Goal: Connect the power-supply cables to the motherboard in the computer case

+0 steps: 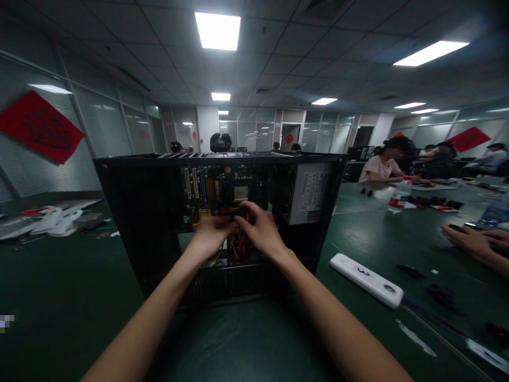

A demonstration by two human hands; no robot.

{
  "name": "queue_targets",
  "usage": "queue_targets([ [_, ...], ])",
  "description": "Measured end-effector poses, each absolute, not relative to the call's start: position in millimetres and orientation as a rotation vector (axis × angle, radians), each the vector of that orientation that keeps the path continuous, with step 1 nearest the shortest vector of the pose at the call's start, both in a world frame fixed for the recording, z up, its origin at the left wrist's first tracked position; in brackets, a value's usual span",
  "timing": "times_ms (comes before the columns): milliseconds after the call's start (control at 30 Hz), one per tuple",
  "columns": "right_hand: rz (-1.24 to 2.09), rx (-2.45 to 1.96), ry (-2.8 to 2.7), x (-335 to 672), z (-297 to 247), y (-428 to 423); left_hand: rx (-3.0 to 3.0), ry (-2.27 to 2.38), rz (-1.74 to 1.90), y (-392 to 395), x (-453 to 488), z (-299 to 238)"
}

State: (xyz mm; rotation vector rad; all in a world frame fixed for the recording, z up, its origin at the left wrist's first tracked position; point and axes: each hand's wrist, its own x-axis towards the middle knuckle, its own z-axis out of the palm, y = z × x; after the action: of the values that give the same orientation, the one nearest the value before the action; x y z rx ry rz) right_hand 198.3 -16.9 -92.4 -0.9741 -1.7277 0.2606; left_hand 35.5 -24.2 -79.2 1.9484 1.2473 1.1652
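Note:
An open black computer case [131, 212] stands on a dark green table [59, 297] in front of me, its motherboard [207, 188] and power supply [310, 199] showing. Both my hands reach inside it. My left hand [210, 233] is closed in a pinch near the lower edge of the motherboard. My right hand [258, 228] curls its fingers over a small dark part and red cables [240, 243] next to the left hand. What exactly each hand grips is hidden by the fingers.
A white power strip [368, 279] marked 3 lies to the right of the case. Another person's hands [473, 241] rest at the right edge. A water bottle [398, 197] and seated people are farther back right. White parts [51, 220] lie at the left.

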Motion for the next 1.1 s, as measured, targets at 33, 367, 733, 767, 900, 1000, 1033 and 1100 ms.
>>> queue_targets([
  [33,0.235,-1.024,-1.751,199.0,-96.9,-12.8,1.962,1.314,1.118,-19.4,34.5,-84.8],
  [367,0.291,-1.425,-1.931,212.9,-111.4,6.2,2.226,1.799,0.579,-7.6,37.7,-99.2],
  [733,0.385,-1.387,-1.897,213.7,-112.1,7.0,2.250,1.834,0.446,8.0,51.6,-85.6],
  [767,0.390,-1.385,-1.894,213.6,-111.7,6.7,2.251,1.843,0.452,7.1,52.0,-85.5],
  [900,0.408,-1.366,-1.886,214.1,-111.3,6.8,2.250,1.856,0.482,4.6,52.2,-86.3],
  [1000,0.414,-1.348,-1.890,214.9,-112.6,8.5,2.238,1.831,0.501,4.5,51.4,-86.9],
  [1033,0.408,-1.342,-1.892,215.0,-112.9,9.0,2.231,1.822,0.505,4.6,51.2,-86.8],
  [1100,0.391,-1.337,-1.892,215.2,-113.2,9.7,2.215,1.809,0.509,4.9,51.4,-86.2],
])
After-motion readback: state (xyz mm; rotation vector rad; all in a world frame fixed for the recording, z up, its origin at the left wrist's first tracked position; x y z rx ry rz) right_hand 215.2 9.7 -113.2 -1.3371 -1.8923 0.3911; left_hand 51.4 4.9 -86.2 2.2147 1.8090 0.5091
